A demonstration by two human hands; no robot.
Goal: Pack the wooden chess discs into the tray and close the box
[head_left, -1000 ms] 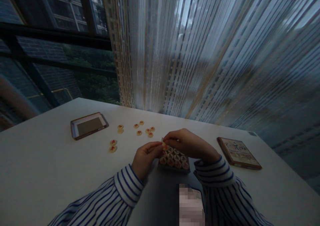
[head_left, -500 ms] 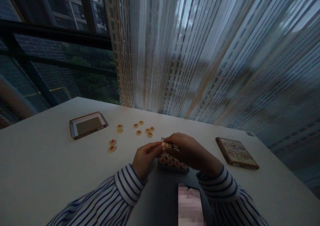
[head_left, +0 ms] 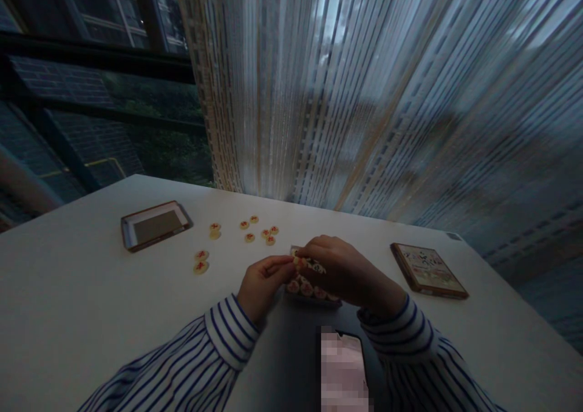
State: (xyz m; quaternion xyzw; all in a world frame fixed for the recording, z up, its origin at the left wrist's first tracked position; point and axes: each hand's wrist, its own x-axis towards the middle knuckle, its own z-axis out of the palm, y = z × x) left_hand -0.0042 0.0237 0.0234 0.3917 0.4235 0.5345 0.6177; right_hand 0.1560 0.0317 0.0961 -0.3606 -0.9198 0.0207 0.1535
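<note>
A small tray (head_left: 334,303) of round cream game pieces with red marks sits on the white table (head_left: 82,315) in front of me. My left hand (head_left: 260,286) is closed in a pinch at the tray's left edge, fingertips against a piece. My right hand (head_left: 348,272) curls over the tray from the right, fingers closed on a piece (head_left: 298,261) at its far left corner. The two hands' fingertips meet there. Most of the tray is hidden under my right hand.
Several loose pieces (head_left: 259,230) lie further back, two more (head_left: 201,261) to the left. A brown box half (head_left: 155,224) lies at far left, a printed lid (head_left: 428,269) at right. A phone (head_left: 342,369) lies near my chest. A curtain hangs behind the table.
My right hand has slid further over the tray, covering more pieces. The view has shifted slightly; the left hand stays pinched at the tray's edge.
</note>
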